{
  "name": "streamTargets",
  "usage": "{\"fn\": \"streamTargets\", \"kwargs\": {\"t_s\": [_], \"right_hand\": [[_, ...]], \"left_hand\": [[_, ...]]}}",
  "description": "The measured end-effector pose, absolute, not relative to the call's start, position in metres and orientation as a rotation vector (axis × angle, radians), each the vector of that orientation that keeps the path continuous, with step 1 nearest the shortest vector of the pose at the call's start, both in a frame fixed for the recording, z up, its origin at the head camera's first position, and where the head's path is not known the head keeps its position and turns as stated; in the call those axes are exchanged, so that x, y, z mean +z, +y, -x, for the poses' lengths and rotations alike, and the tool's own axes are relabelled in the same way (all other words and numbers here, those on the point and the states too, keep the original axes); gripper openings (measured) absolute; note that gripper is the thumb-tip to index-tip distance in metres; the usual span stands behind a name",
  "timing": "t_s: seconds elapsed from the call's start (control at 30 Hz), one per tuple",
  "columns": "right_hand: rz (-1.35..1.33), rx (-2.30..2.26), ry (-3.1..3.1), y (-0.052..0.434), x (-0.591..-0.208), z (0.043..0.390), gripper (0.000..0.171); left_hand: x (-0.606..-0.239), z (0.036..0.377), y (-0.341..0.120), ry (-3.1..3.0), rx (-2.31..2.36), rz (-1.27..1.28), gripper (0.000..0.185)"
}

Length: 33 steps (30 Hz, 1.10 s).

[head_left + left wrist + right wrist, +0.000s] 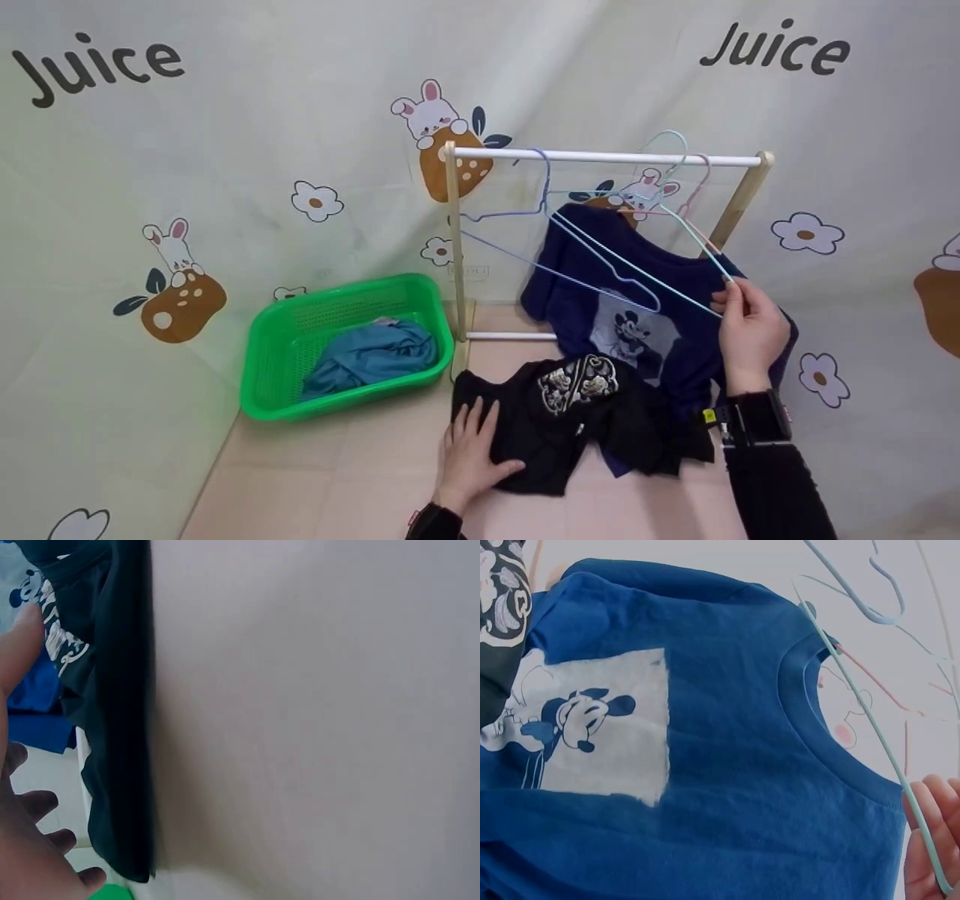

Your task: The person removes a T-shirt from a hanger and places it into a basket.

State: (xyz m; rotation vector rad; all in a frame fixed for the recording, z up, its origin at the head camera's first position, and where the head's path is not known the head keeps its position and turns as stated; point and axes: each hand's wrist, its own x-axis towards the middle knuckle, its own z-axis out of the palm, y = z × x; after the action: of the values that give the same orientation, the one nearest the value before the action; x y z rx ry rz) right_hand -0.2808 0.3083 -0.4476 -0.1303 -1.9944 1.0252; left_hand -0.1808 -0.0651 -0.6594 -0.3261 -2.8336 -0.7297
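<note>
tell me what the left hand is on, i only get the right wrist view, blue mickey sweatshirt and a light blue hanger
Observer: The left hand rests flat, fingers straight, on a black garment lying on the floor.
Operator: where does the hanger hook go
Observer: The light blue hanger hangs from the white rail of a small wooden rack; the right hand pinches its lower end.
Operator: anything else around
Observer: A green basket with a teal cloth inside sits left of the rack.
</note>
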Motion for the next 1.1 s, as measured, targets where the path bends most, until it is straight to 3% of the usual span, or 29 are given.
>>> {"fn": "streamTargets", "kwargs": {"t_s": [0.3, 0.53, 0.67, 0.9, 1.1], "right_hand": [[0.097, 0.991, -2.063, 0.303, -0.457, 0.282, 0.019], [0.098, 1.003, -2.118, 0.302, -0.465, 0.277, 0.026], [0.113, 1.003, -2.155, 0.304, -0.471, 0.271, 0.037], [0.119, 1.098, -2.142, 0.309, -0.483, 0.255, 0.054], [0.140, 1.118, -2.075, 0.310, -0.502, 0.237, 0.059]], "left_hand": [[-0.664, 0.186, -0.056, -3.037, -0.642, 0.292, 0.112], [-0.671, 0.189, -0.053, -3.013, -0.513, 0.224, 0.107], [-0.671, 0.190, -0.051, -2.982, -0.462, 0.197, 0.092], [-0.674, 0.190, -0.049, -2.844, -0.476, 0.178, 0.043], [-0.670, 0.192, -0.054, -2.803, -0.620, 0.107, 0.022]]}}
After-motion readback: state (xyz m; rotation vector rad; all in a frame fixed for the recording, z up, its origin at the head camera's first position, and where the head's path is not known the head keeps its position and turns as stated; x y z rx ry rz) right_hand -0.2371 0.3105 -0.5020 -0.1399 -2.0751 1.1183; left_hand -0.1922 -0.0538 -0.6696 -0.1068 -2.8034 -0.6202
